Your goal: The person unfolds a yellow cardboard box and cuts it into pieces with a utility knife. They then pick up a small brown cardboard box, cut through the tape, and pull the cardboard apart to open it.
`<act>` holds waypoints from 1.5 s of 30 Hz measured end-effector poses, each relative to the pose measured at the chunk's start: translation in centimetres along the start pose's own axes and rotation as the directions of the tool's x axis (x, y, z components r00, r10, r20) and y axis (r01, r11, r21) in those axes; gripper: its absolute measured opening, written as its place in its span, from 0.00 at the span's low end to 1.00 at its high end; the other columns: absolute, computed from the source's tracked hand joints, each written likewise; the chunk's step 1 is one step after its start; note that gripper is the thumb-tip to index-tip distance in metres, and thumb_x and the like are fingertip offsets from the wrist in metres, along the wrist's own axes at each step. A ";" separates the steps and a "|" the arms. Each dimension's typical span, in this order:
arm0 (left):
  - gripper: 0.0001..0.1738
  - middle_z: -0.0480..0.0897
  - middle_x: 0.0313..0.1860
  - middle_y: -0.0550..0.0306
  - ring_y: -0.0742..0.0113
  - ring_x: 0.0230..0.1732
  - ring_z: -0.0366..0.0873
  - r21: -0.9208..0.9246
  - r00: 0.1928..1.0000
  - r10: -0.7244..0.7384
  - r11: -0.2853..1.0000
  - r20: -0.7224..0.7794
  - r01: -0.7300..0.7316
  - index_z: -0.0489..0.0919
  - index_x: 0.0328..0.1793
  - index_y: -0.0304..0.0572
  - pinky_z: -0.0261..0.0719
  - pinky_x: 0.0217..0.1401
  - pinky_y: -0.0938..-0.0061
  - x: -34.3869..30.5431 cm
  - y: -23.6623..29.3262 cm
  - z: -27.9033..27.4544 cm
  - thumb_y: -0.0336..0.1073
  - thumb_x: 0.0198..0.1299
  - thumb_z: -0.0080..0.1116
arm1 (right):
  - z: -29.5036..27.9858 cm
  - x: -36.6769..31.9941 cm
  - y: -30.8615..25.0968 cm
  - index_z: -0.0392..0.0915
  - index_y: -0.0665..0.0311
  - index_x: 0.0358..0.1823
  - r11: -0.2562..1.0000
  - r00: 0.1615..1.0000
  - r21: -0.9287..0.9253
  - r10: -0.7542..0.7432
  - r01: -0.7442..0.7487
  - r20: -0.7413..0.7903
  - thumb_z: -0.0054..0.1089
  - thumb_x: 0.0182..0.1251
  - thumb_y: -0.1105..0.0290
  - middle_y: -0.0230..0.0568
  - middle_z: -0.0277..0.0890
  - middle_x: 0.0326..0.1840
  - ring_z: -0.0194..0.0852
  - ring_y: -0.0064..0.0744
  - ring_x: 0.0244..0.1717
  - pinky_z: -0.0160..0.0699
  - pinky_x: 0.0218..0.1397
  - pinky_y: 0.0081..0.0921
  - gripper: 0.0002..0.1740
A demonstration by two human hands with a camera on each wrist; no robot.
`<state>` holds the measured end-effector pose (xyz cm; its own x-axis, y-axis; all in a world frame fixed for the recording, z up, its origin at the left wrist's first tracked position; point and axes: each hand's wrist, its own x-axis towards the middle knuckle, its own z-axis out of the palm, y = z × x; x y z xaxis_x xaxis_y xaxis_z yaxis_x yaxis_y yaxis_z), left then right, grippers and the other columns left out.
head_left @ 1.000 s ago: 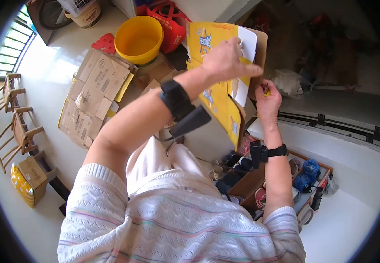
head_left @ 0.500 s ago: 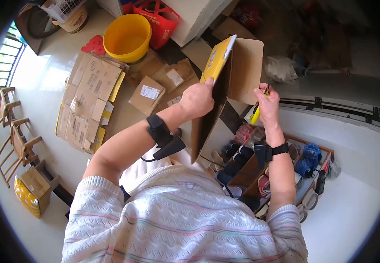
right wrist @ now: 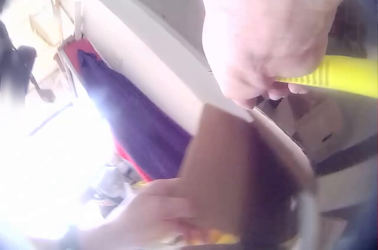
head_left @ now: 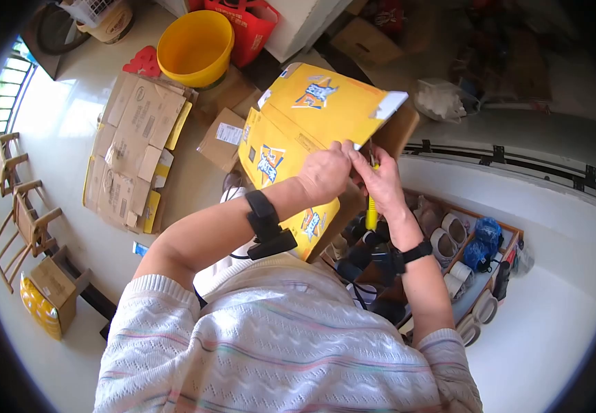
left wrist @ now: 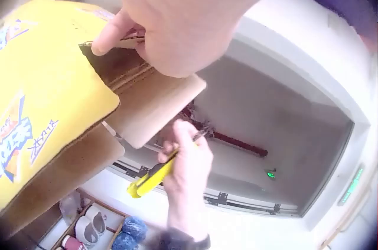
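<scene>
A yellow printed cardboard box (head_left: 291,131) is held up in front of the body, its brown inside showing at the right edge. My left hand (head_left: 325,172) grips its edge, thumb and fingers on the cardboard in the left wrist view. Close beside it in the head view, my right hand (head_left: 382,184) holds a yellow utility knife (head_left: 371,212), its handle pointing down. The left wrist view shows the knife (left wrist: 155,178) lying across the right palm, with brown flaps (left wrist: 156,105) hanging near it. In the right wrist view the knife handle (right wrist: 339,76) sticks out of the fist.
Flattened cartons (head_left: 133,151) lie on the floor to the left, near a yellow bucket (head_left: 196,49) and a red bag (head_left: 250,27). A parcel (head_left: 221,141) lies behind the box. A shoe rack (head_left: 442,275) stands at lower right, below a white ledge (head_left: 518,199).
The box first turned edge-on, showing its brown inside, then swung back with the yellow face toward me. My left hand shifted lower on it, and my right hand came left beside it.
</scene>
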<state>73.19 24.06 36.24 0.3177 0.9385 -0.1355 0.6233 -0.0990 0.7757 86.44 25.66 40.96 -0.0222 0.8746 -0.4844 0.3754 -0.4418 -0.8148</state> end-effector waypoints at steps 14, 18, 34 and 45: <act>0.24 0.76 0.49 0.50 0.51 0.57 0.69 -0.116 0.990 0.112 0.988 0.081 -0.102 0.74 0.56 0.48 0.68 0.60 0.65 -2.0 -6.7 -1.0 0.29 0.48 0.56 | -2.2 2.5 4.6 0.73 0.72 0.47 0.902 0.993 0.417 0.082 -0.110 0.084 0.56 0.51 0.81 0.39 0.77 0.42 0.77 0.31 0.41 0.74 0.47 0.25 0.19; 0.24 0.76 0.50 0.49 0.52 0.56 0.71 -0.065 0.986 0.142 0.988 0.083 -0.137 0.74 0.55 0.47 0.69 0.60 0.66 -2.0 -6.6 -0.9 0.34 0.48 0.60 | -2.3 2.1 5.1 0.73 0.72 0.49 0.861 0.990 0.490 0.107 -0.139 0.092 0.57 0.52 0.80 0.40 0.76 0.44 0.76 0.31 0.44 0.74 0.49 0.26 0.19; 0.41 0.75 0.52 0.40 0.49 0.54 0.73 -0.181 0.878 -0.385 0.878 0.284 0.443 0.65 0.64 0.46 0.73 0.54 0.66 -1.3 -6.6 3.9 0.48 0.40 0.62 | -2.0 0.3 6.0 0.71 0.71 0.50 0.877 0.999 0.478 0.023 -0.039 0.039 0.56 0.53 0.81 0.40 0.75 0.46 0.74 0.30 0.46 0.72 0.52 0.26 0.20; 0.51 0.68 0.60 0.42 0.47 0.59 0.70 -0.390 0.671 -0.458 0.567 0.583 0.726 0.45 0.74 0.46 0.83 0.39 0.56 -1.6 -3.9 2.6 0.43 0.42 0.58 | -1.8 0.1 6.5 0.70 0.72 0.52 0.889 1.000 0.458 -0.017 0.014 0.004 0.55 0.52 0.81 0.40 0.75 0.47 0.74 0.30 0.47 0.70 0.53 0.24 0.22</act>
<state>72.09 22.10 31.85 0.3443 0.4824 -0.8055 0.3048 0.7540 0.5818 90.54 23.28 36.19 -0.0321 0.8814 -0.4713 -0.0905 -0.4722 -0.8768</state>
